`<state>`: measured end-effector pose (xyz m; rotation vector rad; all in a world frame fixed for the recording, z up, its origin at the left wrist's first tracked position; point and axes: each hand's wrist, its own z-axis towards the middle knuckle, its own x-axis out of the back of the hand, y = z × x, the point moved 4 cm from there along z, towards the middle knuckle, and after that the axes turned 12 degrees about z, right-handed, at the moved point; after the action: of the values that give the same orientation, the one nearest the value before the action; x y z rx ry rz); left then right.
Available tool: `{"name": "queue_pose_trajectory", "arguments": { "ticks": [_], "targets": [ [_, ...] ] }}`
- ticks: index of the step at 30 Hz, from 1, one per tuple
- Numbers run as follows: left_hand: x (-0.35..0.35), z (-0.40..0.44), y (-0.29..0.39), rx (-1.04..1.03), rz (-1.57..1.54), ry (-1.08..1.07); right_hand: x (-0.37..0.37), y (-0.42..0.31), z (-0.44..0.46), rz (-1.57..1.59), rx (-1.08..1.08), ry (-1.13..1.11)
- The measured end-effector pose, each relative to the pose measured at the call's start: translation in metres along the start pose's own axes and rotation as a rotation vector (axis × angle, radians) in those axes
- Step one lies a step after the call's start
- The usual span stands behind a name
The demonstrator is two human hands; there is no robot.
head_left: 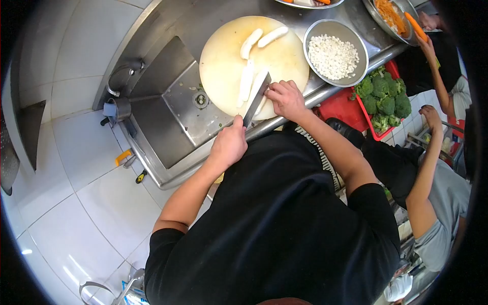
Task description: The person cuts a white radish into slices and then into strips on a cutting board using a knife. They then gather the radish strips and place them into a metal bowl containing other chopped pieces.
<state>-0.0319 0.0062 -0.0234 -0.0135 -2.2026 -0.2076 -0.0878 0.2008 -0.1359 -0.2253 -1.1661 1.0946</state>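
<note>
My left hand [231, 142] is closed round the handle of a kitchen knife [257, 99], its broad blade slanting across the near part of a round cutting board [218, 61]. Beside the blade, my right hand [288, 100] has its fingers curled down on a long white vegetable piece [261, 106], partly covered by the knife. Another long white piece [246, 81] lies just left of the blade. Farther back on the board rest two shorter white pieces, one on the left [251, 43] and one on the right [273, 36]. The fingertips of my right hand are partly hidden.
A metal bowl [362, 60] of diced white vegetable stands right of the board. Below it is a red crate [377, 135] of broccoli [385, 96]. A steel sink [152, 122] lies left. At the right, another person's hand [428, 48] holds a carrot [416, 26] by a bowl of orange shreds.
</note>
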Motion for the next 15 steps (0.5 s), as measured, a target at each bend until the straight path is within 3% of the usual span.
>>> {"name": "queue_pose_trajectory", "arguments": {
  "ticks": [15],
  "targets": [
    [-0.026,0.029,0.002,0.014,-0.03,-0.002,0.001,0.004,-0.001,0.013,0.014,0.038]
  ]
}}
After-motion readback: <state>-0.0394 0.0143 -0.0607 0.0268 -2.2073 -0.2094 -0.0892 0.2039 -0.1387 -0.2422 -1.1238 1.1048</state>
